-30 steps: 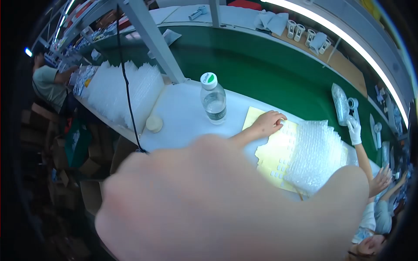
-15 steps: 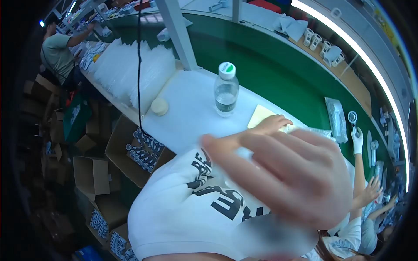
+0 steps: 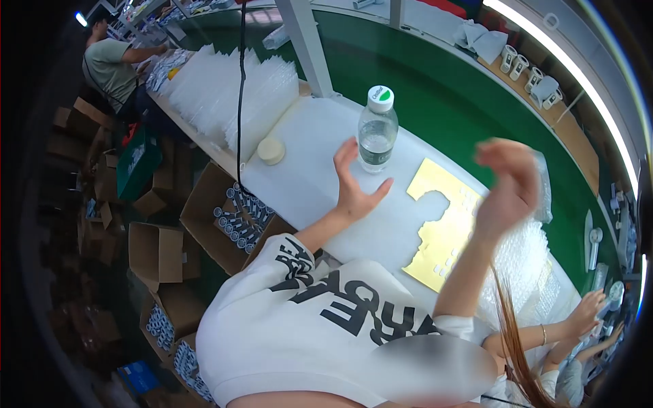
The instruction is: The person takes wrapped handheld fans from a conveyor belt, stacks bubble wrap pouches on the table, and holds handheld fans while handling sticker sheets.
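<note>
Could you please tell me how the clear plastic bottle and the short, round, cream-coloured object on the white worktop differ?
The clear plastic bottle stands tall and narrow, while the short, round, cream-coloured object is low and squat. The bottle is see-through; the cream-coloured object looks opaque. The bottle bears a dark label, while none can be made out on the cream-coloured object. Both rest on the white worktop.

White-topped workbench (image 3: pixel 299 160) runs diagonally; long green surface (image 3: pixel 442 129) beyond it, brown ledge (image 3: pixel 579 143) on the far side. Pale post (image 3: pixel 304 47) rises at the bench's back edge. Bright tube light (image 3: pixel 575 78) along upper right. Open cardboard cartons (image 3: pixel 170 248) crowd the floor (image 3: pixel 212 272) at left, greenish where visible between them. Far left dim.
</note>
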`<move>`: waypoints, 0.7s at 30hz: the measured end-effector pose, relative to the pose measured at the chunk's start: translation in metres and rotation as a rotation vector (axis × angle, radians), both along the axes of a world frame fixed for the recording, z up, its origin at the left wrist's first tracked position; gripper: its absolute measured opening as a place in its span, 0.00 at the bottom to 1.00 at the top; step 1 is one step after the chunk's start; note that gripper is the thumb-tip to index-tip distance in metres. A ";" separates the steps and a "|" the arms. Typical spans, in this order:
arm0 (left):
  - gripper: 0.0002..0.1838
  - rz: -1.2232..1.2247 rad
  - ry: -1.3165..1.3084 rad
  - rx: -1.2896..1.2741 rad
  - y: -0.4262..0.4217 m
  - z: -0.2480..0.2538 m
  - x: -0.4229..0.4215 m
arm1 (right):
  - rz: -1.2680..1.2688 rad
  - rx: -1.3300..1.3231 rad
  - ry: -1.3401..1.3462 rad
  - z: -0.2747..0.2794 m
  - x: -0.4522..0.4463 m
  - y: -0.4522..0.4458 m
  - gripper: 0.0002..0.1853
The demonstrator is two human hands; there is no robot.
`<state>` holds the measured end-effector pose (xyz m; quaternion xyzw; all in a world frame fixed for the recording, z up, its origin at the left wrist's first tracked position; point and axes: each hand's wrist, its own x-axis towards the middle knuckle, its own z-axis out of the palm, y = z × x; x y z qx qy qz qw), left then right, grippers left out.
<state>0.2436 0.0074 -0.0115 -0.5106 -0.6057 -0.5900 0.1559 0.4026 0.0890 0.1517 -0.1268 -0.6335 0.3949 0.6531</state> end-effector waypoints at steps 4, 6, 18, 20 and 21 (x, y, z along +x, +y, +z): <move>0.43 -0.061 -0.415 -0.122 0.026 -0.003 -0.009 | -0.105 -0.240 -0.781 -0.118 -0.033 -0.006 0.22; 0.43 -0.076 -0.575 -0.228 0.035 -0.011 -0.015 | -0.171 -0.075 -0.935 -0.155 -0.032 -0.019 0.24; 0.45 0.385 -0.459 -0.223 0.053 -0.012 -0.126 | -0.223 0.131 -1.041 -0.180 -0.019 -0.037 0.17; 0.46 0.327 -0.436 -0.268 0.052 -0.016 -0.126 | -0.228 0.107 -1.016 -0.183 -0.019 -0.040 0.16; 0.47 0.366 -0.367 -0.191 0.055 -0.019 -0.124 | -0.241 0.083 -1.027 -0.184 -0.018 -0.042 0.16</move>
